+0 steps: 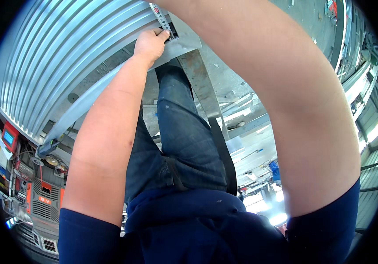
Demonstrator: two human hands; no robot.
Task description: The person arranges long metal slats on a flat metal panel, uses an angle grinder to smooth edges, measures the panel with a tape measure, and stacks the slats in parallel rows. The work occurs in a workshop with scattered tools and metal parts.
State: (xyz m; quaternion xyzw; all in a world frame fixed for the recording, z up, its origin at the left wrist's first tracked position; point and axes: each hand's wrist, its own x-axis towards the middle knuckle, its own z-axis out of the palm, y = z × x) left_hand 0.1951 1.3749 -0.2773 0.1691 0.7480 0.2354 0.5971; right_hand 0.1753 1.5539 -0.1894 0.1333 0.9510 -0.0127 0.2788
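Note:
My left hand (149, 45) is at the top of the view with its thumb and fingers closed on the end of a tape measure (159, 16). The pale blade runs up from my thumb to the upper edge of the picture. It lies along the end bar of a metal frame (182, 43), beside a dark cut-out in that bar. Left of the hand, long light-grey slats (76, 48) curve across the frame. My right arm reaches over the top edge, so my right hand is out of sight, and what it holds is hidden.
A brown steel bar (199, 79) stands near my legs below the frame. Metal strips and scraps (242, 108) lie on the floor to the right. At lower left are an orange and grey machine (44, 200) and a red box with a lit screen (9, 136).

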